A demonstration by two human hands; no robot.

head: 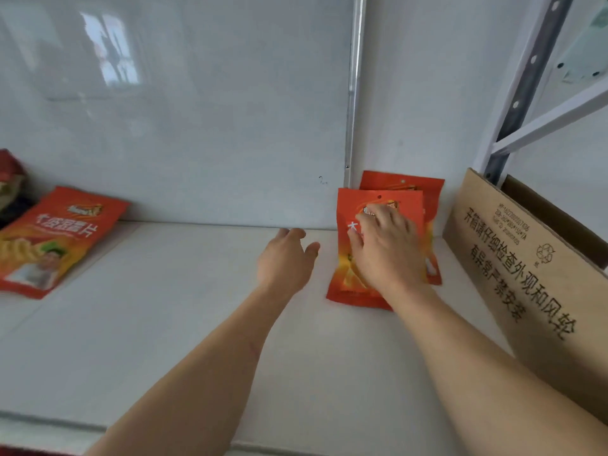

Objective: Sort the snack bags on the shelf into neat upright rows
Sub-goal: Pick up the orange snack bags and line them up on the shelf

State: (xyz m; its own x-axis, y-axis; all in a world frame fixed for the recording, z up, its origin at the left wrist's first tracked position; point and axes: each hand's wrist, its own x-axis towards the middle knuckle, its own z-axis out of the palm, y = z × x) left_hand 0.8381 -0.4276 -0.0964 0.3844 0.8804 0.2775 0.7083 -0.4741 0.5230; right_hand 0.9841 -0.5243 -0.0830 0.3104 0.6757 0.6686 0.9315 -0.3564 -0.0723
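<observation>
Two orange snack bags stand upright at the back right of the white shelf [184, 324], one behind the other. My right hand [386, 248] lies flat against the face of the front bag [348, 284], fingers spread. The rear bag [431, 199] leans on the back wall and shows only its top and right edge. My left hand [286, 258] hovers just left of the front bag, fingers relaxed, holding nothing. A third orange bag [56, 238] lies tilted at the far left.
A brown cardboard box [526, 284] with printed characters stands along the shelf's right side, close to the bags. Dark red packaging [11, 179] sits at the far left edge. A metal shelf upright [523, 90] rises at the back right.
</observation>
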